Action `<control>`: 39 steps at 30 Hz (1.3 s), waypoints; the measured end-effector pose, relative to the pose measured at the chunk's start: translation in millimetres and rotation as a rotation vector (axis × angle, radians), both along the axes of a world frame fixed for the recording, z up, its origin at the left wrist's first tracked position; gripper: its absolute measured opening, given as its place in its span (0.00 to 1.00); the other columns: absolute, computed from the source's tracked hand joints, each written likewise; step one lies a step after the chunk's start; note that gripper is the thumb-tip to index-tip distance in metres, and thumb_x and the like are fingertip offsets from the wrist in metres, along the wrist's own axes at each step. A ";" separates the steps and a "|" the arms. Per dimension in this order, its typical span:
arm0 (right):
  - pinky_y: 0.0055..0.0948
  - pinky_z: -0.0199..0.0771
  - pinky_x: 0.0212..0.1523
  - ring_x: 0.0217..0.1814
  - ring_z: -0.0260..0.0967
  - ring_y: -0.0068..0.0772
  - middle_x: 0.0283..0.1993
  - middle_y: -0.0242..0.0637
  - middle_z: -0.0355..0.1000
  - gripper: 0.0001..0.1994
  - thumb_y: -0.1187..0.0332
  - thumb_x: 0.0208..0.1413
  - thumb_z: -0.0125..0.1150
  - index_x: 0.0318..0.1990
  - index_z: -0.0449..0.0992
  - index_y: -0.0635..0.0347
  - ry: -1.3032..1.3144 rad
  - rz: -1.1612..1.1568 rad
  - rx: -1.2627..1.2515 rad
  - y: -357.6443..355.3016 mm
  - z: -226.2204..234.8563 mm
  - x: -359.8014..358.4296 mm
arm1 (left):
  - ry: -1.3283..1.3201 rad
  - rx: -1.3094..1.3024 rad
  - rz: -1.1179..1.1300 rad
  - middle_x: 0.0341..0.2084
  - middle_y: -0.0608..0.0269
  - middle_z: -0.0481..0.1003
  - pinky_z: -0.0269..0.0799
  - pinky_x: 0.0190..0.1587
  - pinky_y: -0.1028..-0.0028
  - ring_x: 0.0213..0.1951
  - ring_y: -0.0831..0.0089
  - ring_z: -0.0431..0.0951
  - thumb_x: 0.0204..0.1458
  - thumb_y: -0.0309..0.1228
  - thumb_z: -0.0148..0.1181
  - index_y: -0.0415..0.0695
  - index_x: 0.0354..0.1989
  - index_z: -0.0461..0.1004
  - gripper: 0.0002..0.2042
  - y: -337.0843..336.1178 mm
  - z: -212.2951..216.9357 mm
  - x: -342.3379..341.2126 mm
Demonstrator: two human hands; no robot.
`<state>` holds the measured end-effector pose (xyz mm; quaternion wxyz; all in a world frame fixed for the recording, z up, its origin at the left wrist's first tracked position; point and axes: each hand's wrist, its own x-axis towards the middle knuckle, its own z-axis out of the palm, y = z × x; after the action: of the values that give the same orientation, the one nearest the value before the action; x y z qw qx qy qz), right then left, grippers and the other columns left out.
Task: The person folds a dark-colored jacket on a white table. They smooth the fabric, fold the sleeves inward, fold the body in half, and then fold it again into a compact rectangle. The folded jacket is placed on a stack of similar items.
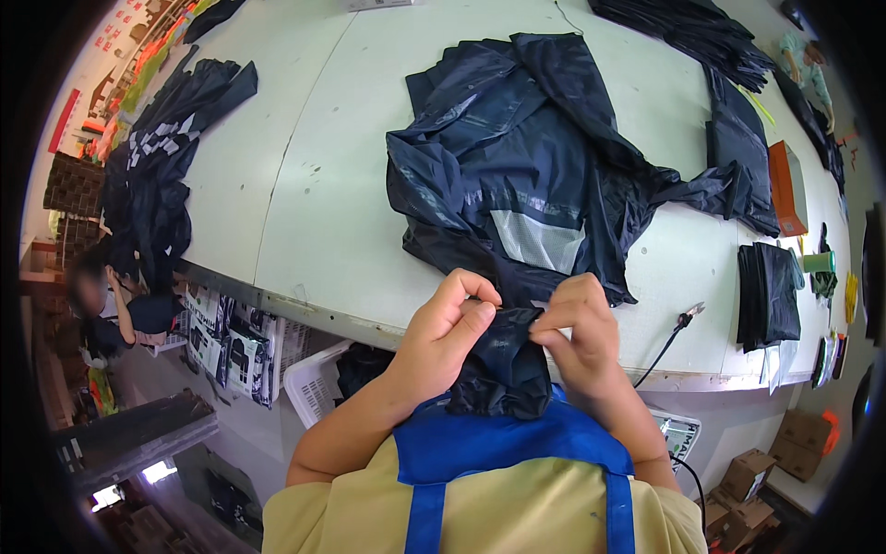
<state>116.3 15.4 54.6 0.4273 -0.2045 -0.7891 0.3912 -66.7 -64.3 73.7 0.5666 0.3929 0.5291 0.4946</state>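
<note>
A dark navy rain jacket (535, 162) of thin, shiny cloth lies spread and crumpled on the table in front of me. A pale mesh panel (538, 238) shows near its lower edge. One dark part of the garment (503, 360) comes over the table's near edge and hangs against my blue apron (535, 443). My left hand (441, 337) pinches the upper left edge of this part between thumb and forefinger. On its other side, my right hand (583, 334) is also closed in a pinch on the cloth. Small pale print shows between the hands.
The white table (337, 175) curves around me. Dark clothes (161, 175) lie at its left end; folded black stacks (768, 295) and an orange box (787, 189) stand right. A metal-tipped tool (688, 319) on a black cord rests near the edge. A white basket (309, 383) sits below. Another person (120, 309) is left.
</note>
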 end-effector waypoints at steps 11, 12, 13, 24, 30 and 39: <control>0.31 0.54 0.62 0.66 0.53 0.33 0.65 0.40 0.54 0.55 0.61 0.23 0.83 0.64 0.55 0.58 0.035 0.510 -1.036 -7.2 -39.2 23.2 | 0.299 0.362 -0.331 0.39 0.60 0.75 0.71 0.46 0.72 0.44 0.66 0.76 0.42 0.18 0.63 0.44 0.47 0.72 0.20 0.3 10.9 -8.1; 0.30 0.55 0.60 0.63 0.56 0.31 0.60 0.37 0.57 0.49 0.66 0.25 0.82 0.60 0.58 0.58 0.032 0.554 -1.050 -11.7 -41.5 16.5 | 0.401 0.492 -0.296 0.37 0.61 0.76 0.71 0.40 0.73 0.38 0.66 0.76 0.41 0.17 0.63 0.45 0.44 0.73 0.19 0.2 4.5 -8.6; 0.28 0.56 0.58 0.59 0.58 0.29 0.55 0.35 0.61 0.43 0.71 0.27 0.80 0.56 0.62 0.57 0.029 0.598 -1.063 -15.0 -43.6 9.3 | 0.505 0.621 -0.262 0.35 0.62 0.77 0.71 0.34 0.73 0.33 0.65 0.76 0.40 0.17 0.62 0.46 0.42 0.74 0.17 0.7 -3.1 -9.7; 0.22 0.64 0.43 0.40 0.63 0.25 0.37 0.34 0.63 0.16 0.75 0.45 0.65 0.40 0.66 0.60 0.036 0.052 -0.436 -14.5 -13.6 -51.0 | 1.064 0.614 0.239 0.37 0.54 0.69 0.69 0.45 0.65 0.40 0.56 0.71 0.47 0.18 0.50 0.42 0.50 0.69 0.20 2.8 -3.6 -48.4; 0.45 0.53 0.64 0.63 0.58 0.49 0.58 0.48 0.63 0.38 0.62 0.39 0.72 0.60 0.61 0.57 -0.649 -0.225 0.142 1.5 -85.8 -51.8 | 1.439 -0.101 0.601 0.44 0.45 0.68 0.66 0.51 0.58 0.47 0.42 0.70 0.40 0.11 0.51 0.44 0.55 0.63 0.29 -103.3 -30.0 -188.3; 0.49 0.56 0.61 0.53 0.69 0.41 0.46 0.35 0.73 0.18 0.66 0.41 0.63 0.44 0.77 0.42 -1.564 0.260 -0.061 35.6 -104.4 38.8 | 0.447 -0.337 0.177 0.65 0.51 0.55 0.62 0.60 0.65 0.63 0.60 0.60 0.47 0.31 0.64 0.43 0.67 0.52 0.38 -83.1 -57.4 -194.6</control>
<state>155.0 50.9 -49.7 -0.3060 -0.3378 -0.8669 0.2020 -261.2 -147.4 16.3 0.4480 0.3448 0.7477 0.3483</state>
